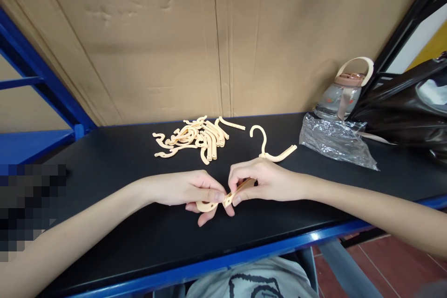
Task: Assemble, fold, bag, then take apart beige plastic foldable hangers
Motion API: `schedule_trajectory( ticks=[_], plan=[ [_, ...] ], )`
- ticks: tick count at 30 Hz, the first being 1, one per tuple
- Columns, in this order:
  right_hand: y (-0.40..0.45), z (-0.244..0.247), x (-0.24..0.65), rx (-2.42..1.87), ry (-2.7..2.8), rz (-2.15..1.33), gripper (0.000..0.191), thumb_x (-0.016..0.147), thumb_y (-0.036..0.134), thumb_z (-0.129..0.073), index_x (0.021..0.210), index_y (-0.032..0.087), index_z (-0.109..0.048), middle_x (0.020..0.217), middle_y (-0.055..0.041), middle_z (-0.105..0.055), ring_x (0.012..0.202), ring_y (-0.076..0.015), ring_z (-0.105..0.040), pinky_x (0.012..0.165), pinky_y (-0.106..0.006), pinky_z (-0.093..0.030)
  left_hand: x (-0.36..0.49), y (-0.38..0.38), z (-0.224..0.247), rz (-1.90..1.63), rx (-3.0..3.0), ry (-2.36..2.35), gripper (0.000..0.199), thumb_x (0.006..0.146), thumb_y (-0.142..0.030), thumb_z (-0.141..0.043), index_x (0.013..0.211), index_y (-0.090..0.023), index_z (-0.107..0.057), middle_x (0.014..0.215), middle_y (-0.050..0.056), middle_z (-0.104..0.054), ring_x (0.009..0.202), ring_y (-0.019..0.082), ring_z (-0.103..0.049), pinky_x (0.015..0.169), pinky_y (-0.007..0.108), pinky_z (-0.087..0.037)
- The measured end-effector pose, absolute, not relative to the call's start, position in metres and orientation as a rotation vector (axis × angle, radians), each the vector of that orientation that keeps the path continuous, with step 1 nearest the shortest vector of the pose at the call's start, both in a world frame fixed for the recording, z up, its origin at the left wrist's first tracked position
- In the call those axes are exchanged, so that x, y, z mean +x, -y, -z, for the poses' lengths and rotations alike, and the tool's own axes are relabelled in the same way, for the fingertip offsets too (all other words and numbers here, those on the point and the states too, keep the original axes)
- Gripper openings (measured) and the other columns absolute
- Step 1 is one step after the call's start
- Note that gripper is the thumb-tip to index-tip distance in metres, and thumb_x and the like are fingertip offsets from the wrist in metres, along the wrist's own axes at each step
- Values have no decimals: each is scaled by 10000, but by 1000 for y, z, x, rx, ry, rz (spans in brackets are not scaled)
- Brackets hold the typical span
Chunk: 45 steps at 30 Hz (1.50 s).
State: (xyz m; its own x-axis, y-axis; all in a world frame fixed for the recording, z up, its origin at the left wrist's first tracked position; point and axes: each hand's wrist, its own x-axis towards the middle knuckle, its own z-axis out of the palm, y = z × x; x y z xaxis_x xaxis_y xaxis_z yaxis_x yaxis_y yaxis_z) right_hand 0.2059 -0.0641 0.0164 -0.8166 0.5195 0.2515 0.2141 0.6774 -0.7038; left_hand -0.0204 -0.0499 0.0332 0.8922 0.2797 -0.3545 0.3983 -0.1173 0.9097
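My left hand pinches a cream plastic hanger hook between thumb and fingers, its curved end showing below the thumb. In my right hand is a cream hanger arm, its holed end pointing left. The two pieces meet or nearly meet between my fingertips; whether they are joined I cannot tell. Just behind my right hand lies another hanger piece, a hook with an arm at its base. Farther back, a heap of loose hanger parts mixes hooks and grooved arms.
A crumpled clear plastic bag lies at the right, in front of a clear water bottle with a handle. A black bag sits at the far right. Cardboard stands behind the black table, which has a blue front edge.
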Motion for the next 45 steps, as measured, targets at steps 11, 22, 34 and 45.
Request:
schedule_trajectory(
  ticks=[11, 22, 34, 45],
  plan=[
    [68, -15, 203, -638, 2489, -909, 137, 864, 305, -658, 848, 173, -623, 848, 14, -634, 760, -109, -636, 656, -194, -441, -19, 50, -30, 112, 1756, -523, 404, 959, -434, -454, 923, -103, -681, 513, -13, -551, 409, 66, -267, 403, 223, -200],
    [63, -11, 204, -766, 2384, -869, 144, 868, 311, -656, 819, 184, -612, 783, 24, -654, 708, -110, -587, 626, -208, -405, -17, 64, -35, -47, 2210, -766, 441, 1001, -448, -278, 880, -172, -600, 639, -19, -553, 596, 110, -491, 602, 223, -379],
    [68, -14, 202, -823, 2308, -790, 103, 856, 264, -666, 808, 183, -624, 802, 26, -603, 699, -96, -564, 629, -200, -404, -7, 83, -33, -61, 2522, -1070, 415, 995, -508, -211, 879, -213, -478, 628, -19, -465, 549, 162, -451, 536, 271, -261],
    [72, -16, 197, -925, 2305, -686, 86, 850, 234, -674, 805, 187, -617, 791, 48, -633, 671, -77, -568, 635, -191, -386, 1, 91, -31, 129, 2832, -1293, 253, 958, -273, -241, 889, -193, -471, 595, 5, -532, 492, 189, -492, 491, 281, -179]
  ],
)
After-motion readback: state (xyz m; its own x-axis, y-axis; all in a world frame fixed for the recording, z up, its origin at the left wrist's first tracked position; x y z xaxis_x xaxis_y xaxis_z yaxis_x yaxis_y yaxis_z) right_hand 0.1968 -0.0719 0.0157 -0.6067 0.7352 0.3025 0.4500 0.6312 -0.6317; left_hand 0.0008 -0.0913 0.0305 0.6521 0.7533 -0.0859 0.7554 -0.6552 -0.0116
